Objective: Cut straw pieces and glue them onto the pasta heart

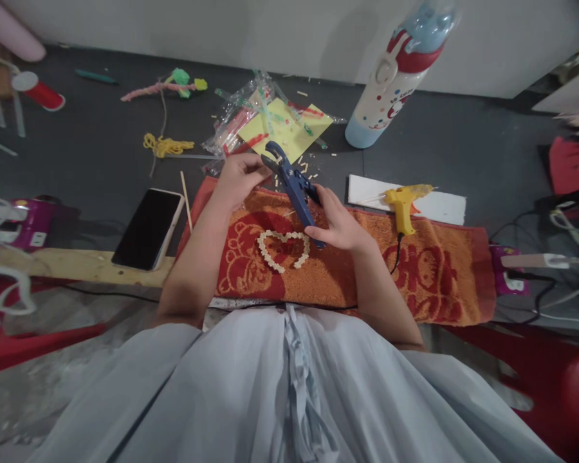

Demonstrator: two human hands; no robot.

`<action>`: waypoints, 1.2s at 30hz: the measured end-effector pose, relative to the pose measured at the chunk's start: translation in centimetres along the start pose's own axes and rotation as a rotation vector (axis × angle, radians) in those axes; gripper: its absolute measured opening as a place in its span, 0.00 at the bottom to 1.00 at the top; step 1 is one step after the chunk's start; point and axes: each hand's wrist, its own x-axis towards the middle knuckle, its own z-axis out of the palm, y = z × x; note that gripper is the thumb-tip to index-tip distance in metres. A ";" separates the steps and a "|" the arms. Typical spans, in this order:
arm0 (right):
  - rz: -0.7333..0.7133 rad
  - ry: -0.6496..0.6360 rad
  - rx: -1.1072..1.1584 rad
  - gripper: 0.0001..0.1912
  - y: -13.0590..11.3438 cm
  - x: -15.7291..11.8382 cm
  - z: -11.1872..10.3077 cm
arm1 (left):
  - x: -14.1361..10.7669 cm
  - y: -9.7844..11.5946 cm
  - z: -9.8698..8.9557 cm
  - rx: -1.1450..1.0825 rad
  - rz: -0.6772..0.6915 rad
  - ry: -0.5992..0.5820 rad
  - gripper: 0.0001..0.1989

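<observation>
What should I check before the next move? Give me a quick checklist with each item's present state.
1. Right grip secure on the blue cutter: ok, thumb and fingers are around its handles.
2. Left grip well away from the cutter's blades: not ok, the fingertips are right beside them.
3. Piece in the left grip: cannot tell, too small or hidden.
4. Heart outline closed: not ok, there is a gap at the bottom.
5. Yellow glue gun apart from the heart: ok, it lies well to the right.
6. Glue gun cool: cannot tell.
</observation>
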 end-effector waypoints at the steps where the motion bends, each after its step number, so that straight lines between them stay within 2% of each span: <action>1: 0.003 -0.009 0.027 0.51 0.1 0.0 -0.1 | 0.0 0.1 0.0 -0.005 -0.020 -0.020 0.09; 5: 0.024 -0.047 0.146 0.50 0.5 0.0 -0.3 | 0.0 0.8 -0.2 -0.070 -0.076 -0.103 0.08; 11: 0.041 -0.145 0.329 0.50 0.8 -0.3 -0.3 | -0.4 1.8 -1.5 -0.140 -0.135 -0.237 0.15; 17: 0.115 -0.169 0.453 0.51 2.0 -0.7 0.2 | -0.3 1.6 -1.5 -0.179 -0.131 -0.192 0.12; 22: 0.098 -0.168 0.528 0.50 2.1 -0.7 0.3 | -0.2 1.2 -1.3 -0.190 -0.121 -0.175 0.11; 31: 0.098 -0.175 0.653 0.46 1.9 -0.7 0.4 | -0.4 1.4 -1.5 0.020 -0.117 -0.189 0.12; 36: 0.081 -0.177 0.624 0.46 2.1 -0.6 0.5 | -0.4 1.1 -1.5 0.030 -0.093 -0.203 0.12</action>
